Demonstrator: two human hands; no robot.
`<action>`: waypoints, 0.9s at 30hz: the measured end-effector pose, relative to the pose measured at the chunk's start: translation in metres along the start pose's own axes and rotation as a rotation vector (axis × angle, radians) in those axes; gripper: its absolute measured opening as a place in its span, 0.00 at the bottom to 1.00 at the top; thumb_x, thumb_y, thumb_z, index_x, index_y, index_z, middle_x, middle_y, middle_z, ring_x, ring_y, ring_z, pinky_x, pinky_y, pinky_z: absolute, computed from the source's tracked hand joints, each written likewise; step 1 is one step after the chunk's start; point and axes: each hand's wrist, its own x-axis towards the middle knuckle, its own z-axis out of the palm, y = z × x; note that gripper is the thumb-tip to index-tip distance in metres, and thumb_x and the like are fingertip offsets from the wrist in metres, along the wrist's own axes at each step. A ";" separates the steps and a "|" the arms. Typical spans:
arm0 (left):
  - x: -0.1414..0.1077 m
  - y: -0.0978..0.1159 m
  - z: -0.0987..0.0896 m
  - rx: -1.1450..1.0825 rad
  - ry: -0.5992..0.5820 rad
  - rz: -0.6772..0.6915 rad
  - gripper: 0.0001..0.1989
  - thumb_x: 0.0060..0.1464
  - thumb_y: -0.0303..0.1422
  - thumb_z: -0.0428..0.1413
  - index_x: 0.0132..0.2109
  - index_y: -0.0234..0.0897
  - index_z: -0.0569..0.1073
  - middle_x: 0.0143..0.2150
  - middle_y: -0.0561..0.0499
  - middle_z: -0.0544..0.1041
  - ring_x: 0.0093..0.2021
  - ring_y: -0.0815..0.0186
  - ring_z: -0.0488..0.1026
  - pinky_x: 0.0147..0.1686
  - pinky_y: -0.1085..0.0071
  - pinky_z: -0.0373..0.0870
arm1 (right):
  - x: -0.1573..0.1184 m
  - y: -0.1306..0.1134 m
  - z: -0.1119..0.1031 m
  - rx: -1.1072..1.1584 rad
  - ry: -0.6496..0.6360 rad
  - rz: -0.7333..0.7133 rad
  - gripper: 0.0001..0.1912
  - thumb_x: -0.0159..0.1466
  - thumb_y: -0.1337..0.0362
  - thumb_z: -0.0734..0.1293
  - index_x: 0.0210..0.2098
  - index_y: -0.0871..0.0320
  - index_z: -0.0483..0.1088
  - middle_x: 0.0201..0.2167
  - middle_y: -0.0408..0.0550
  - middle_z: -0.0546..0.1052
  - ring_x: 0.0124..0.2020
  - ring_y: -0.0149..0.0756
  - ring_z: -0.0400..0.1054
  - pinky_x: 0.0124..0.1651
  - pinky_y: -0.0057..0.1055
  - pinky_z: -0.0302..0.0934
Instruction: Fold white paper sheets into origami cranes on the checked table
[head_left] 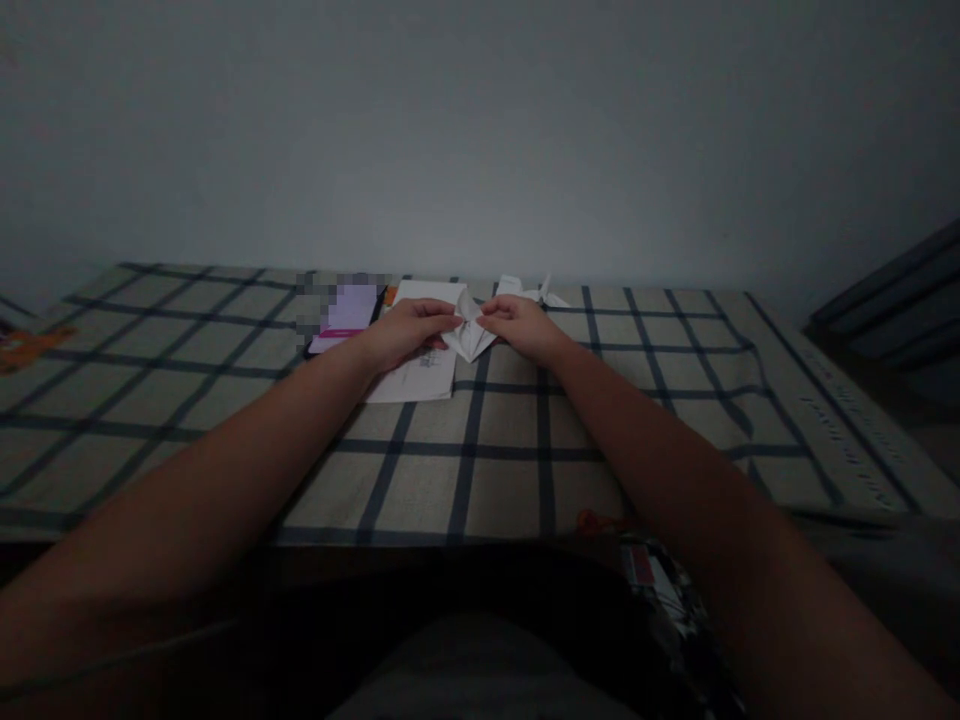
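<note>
Between my two hands is a piece of white folded paper (471, 338), creased into a pointed diamond-like form with its lower tip toward me. My left hand (409, 330) pinches its left side between thumb and fingers. On the right side, my right hand (523, 325) pinches it in the same way. Under and beside my left hand lies a white booklet or stack of paper (411, 383) with dark marks on it. Just behind my right hand sits another white folded paper piece (553, 298) with thin raised points, partly hidden by the hand.
A phone or tablet (351, 310) with a lit lilac screen lies left of the paper stack. The table wears a checked cloth (506, 480). A plain wall (480, 140) rises behind it. An orange patterned item (34, 348) is at the far left, and a dark slatted object (892, 300) at the right.
</note>
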 end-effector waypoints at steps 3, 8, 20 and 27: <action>-0.003 0.000 0.002 0.025 0.016 0.006 0.17 0.43 0.38 0.69 0.40 0.34 0.80 0.33 0.50 0.79 0.23 0.76 0.68 0.22 0.79 0.63 | -0.002 -0.002 0.001 0.012 -0.002 0.015 0.02 0.59 0.69 0.68 0.31 0.59 0.69 0.27 0.43 0.73 0.29 0.32 0.67 0.35 0.29 0.61; -0.006 0.003 0.004 0.070 -0.014 0.022 0.16 0.44 0.39 0.68 0.39 0.34 0.80 0.29 0.51 0.77 0.22 0.76 0.66 0.20 0.79 0.58 | -0.003 -0.001 0.000 -0.026 0.001 0.011 0.03 0.59 0.66 0.68 0.31 0.59 0.68 0.26 0.41 0.71 0.27 0.30 0.64 0.32 0.27 0.57; -0.007 -0.001 0.003 0.044 -0.010 0.067 0.19 0.48 0.46 0.65 0.38 0.34 0.81 0.29 0.49 0.77 0.23 0.74 0.66 0.22 0.77 0.61 | -0.006 -0.004 -0.001 -0.084 0.005 -0.006 0.04 0.59 0.65 0.67 0.30 0.58 0.68 0.27 0.43 0.71 0.29 0.32 0.63 0.33 0.28 0.56; -0.006 -0.001 0.001 0.075 -0.081 0.072 0.16 0.47 0.39 0.67 0.42 0.36 0.80 0.32 0.50 0.78 0.22 0.76 0.66 0.20 0.78 0.57 | -0.005 0.000 -0.002 -0.071 -0.014 -0.015 0.06 0.59 0.63 0.68 0.31 0.58 0.67 0.27 0.42 0.71 0.28 0.31 0.64 0.33 0.28 0.57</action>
